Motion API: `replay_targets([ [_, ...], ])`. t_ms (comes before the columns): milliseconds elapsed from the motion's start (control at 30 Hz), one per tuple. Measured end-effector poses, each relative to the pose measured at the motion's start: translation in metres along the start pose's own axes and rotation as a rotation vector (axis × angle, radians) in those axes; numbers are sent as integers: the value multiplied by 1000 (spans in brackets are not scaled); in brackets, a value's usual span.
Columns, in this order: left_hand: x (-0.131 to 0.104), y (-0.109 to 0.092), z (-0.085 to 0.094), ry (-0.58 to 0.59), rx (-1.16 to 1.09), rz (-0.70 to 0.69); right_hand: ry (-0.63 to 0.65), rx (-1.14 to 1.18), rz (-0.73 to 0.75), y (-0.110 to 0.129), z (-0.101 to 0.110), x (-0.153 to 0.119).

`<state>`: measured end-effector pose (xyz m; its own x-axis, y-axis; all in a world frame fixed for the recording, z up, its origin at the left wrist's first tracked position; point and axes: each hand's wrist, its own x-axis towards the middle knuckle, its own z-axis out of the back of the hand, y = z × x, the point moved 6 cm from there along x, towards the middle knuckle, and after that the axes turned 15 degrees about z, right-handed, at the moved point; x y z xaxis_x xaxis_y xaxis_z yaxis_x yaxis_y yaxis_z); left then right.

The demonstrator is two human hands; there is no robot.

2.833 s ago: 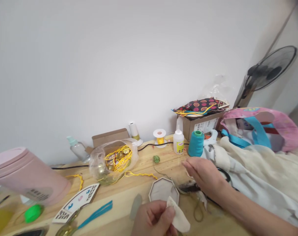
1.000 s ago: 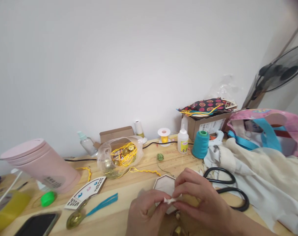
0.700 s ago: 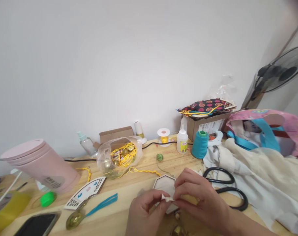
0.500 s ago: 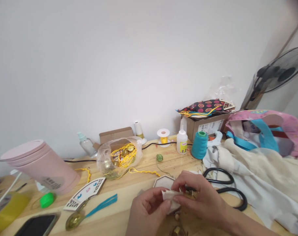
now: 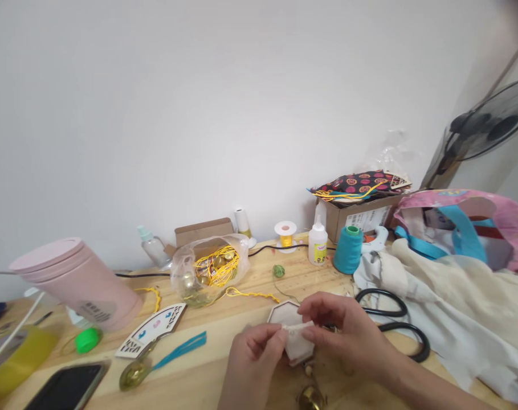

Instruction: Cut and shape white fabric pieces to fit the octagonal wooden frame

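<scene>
My left hand [image 5: 252,364] and my right hand [image 5: 348,336] meet low in the middle of the view, over a wooden table [image 5: 224,376]. Between their fingertips they pinch a small piece of cream fabric [image 5: 296,329], each hand on one end. Just under and behind the fabric lies a white octagonal wooden frame [image 5: 286,313]. A small gold bell [image 5: 309,397] sits on the table below my hands. Large black scissors [image 5: 395,327] lie to the right of my right hand.
A pink tumbler [image 5: 77,285], a phone [image 5: 66,387], a green cap [image 5: 86,340], a fan-shaped wooden piece [image 5: 151,330] and a teal tassel [image 5: 179,348] lie left. A bag of gold bells [image 5: 207,270], glue bottle [image 5: 317,245], teal thread spool [image 5: 348,249], cardboard box [image 5: 357,213] and cream cloth [image 5: 459,296] stand behind and right.
My right hand came in from the right and joined my left on the cream fabric. Since then both hands have kept working the piece between their fingertips.
</scene>
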<state>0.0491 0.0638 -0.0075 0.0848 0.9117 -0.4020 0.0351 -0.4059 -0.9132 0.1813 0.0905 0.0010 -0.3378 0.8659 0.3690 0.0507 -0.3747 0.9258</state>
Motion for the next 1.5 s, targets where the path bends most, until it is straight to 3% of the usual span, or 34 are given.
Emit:
replay_targets([
  [167, -2, 10, -4, 69, -259, 123, -28, 142, -16, -7, 1, 1],
  [300, 2, 11, -2, 26, -215, 112, -21, 178, -22, -5, -3, 1],
  [467, 6, 11, 5, -114, -84, 48, 8, 240, -41, -2, -12, -1],
  [667, 3, 9, 10, -150, -58, 3, 34, 280, -67, -7, -15, -2],
  [1067, 3, 9, 6, -64, -111, -17, -18, 199, -36, -9, -6, -1],
  [1333, 5, 15, 9, -194, -87, -43, -24, 135, -26, -7, 0, -1],
  [1500, 3, 13, 9, -208, -89, -40, 84, -138, 42, 4, -2, -2],
])
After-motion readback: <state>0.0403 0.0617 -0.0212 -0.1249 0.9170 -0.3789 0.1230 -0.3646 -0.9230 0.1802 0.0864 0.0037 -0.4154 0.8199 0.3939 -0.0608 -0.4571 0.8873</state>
